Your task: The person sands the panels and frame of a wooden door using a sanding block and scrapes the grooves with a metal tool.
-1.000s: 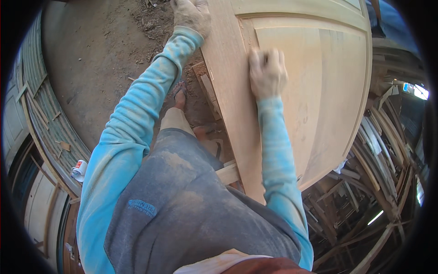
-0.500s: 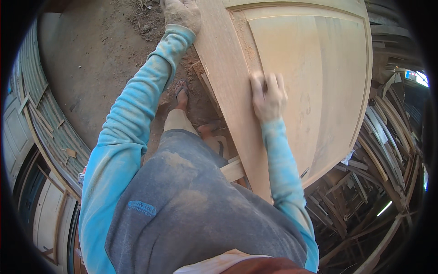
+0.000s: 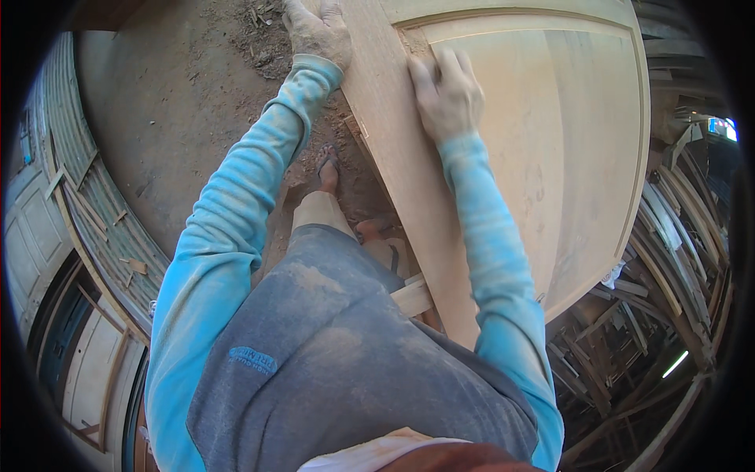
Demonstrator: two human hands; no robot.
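"Door [image 3: 413, 165]: lying where?"
"Out before the body [image 3: 346, 338], pale, dusty in the groove [image 3: 414, 41], above a dirt floor [image 3: 165, 110], near piled wood strips [image 3: 661, 275]."
"And fingers?"
"Half bent on the door's edge with the left hand [image 3: 321, 35], curled down beside the groove with the right hand [image 3: 450, 94]."
"Clenched on what?"
"Impossible to tell: hidden beneath the right palm, cut off at the left fingertips."
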